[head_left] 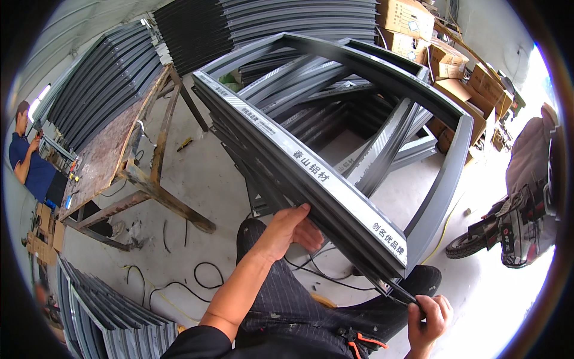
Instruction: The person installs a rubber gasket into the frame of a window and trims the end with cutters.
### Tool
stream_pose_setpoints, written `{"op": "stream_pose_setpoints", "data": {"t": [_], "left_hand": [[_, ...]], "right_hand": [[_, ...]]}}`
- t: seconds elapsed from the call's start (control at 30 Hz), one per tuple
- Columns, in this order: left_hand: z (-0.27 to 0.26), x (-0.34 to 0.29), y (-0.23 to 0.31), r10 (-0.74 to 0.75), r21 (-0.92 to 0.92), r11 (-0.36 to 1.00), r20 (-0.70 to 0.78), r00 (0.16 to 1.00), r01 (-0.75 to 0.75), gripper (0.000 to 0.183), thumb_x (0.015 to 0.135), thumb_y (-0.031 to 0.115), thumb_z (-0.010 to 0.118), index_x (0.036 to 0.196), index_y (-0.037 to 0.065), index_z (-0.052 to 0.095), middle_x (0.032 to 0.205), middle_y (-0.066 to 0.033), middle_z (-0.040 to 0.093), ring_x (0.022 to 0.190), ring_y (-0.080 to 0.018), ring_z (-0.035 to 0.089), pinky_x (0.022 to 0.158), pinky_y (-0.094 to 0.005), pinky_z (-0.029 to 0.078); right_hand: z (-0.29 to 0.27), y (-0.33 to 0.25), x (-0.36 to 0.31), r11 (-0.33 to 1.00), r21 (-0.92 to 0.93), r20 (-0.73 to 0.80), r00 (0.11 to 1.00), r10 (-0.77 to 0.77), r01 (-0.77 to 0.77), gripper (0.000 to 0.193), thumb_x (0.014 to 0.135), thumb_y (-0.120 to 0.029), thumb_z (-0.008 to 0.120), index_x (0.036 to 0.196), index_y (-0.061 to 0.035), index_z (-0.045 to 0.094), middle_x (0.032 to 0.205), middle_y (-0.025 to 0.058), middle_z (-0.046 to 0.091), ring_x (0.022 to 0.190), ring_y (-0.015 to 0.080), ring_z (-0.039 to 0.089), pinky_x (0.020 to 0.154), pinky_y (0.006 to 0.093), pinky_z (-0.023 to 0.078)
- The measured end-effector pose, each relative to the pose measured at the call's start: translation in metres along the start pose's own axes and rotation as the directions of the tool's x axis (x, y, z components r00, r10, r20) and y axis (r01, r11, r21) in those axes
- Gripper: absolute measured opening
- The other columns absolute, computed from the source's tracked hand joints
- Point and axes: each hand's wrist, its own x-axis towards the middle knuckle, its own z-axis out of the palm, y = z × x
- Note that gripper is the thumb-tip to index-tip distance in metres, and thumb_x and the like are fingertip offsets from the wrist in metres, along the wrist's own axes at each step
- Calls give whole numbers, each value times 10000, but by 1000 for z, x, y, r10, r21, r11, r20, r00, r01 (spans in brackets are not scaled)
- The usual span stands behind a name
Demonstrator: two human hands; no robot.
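Left hand (290,232) first: the thumb's up against the near-left side of a big dark grey frame (447,182), and the other fingers are loosely bent with a gap from the thumb, not wrapped around anything; can't tell how hard they're pressing. Right hand (429,320) is down by the near corner, fingers curled in tight, pinching a thin black strip (404,294) that runs up to that corner. The frame sits slanted in the middle of the scene, on top of other stacked frames (382,146). For writing, there's a long white label (311,167) down its left side with bold dark characters, plus smaller print toward the far end that's too tiny for me to make out. The cartons (409,21) at far right have printing too, also too small. The right fist hides the end of the black strip, the near edge cuts off the right forearm, and the two-wheeler (520,233) on the right is partly lost in glare.
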Motion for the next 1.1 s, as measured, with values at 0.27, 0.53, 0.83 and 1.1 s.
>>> {"op": "stream_pose_setpoints", "data": {"t": [0.27,0.53,0.83,1.1], "left_hand": [[28,-15,-16,-31,-2,1000,12,999,31,463,967,391,465,926,-51,594,726,-171,662,591,-231,665,523,-290,548],[49,-22,-36,10,-94,996,22,1000,-8,403,976,319,469,869,-44,605,721,-167,667,602,-214,660,555,-321,547],[69,-29,-49,-59,-136,987,200,978,88,393,984,297,462,882,-54,607,721,-168,663,590,-216,659,547,-304,535],[81,-38,-67,-18,-96,995,211,977,39,398,966,301,508,885,-76,608,723,-181,667,582,-221,661,546,-301,539]], "right_hand": [[0,2,-1,1000,-13,28,1000,-2,3,180,652,-26,696,817,-22,622,618,58,514,533,204,479,531,314,376],[5,4,-5,984,-119,17,991,-130,131,243,659,0,679,896,-9,627,730,99,559,606,259,524,563,343,411],[15,2,-17,991,-118,-42,997,-65,60,254,658,37,668,903,-12,622,774,103,568,665,268,542,618,356,440],[25,-3,-20,990,-138,-62,998,4,-12,256,655,57,639,900,-14,621,798,112,565,706,276,540,651,363,439]]}}
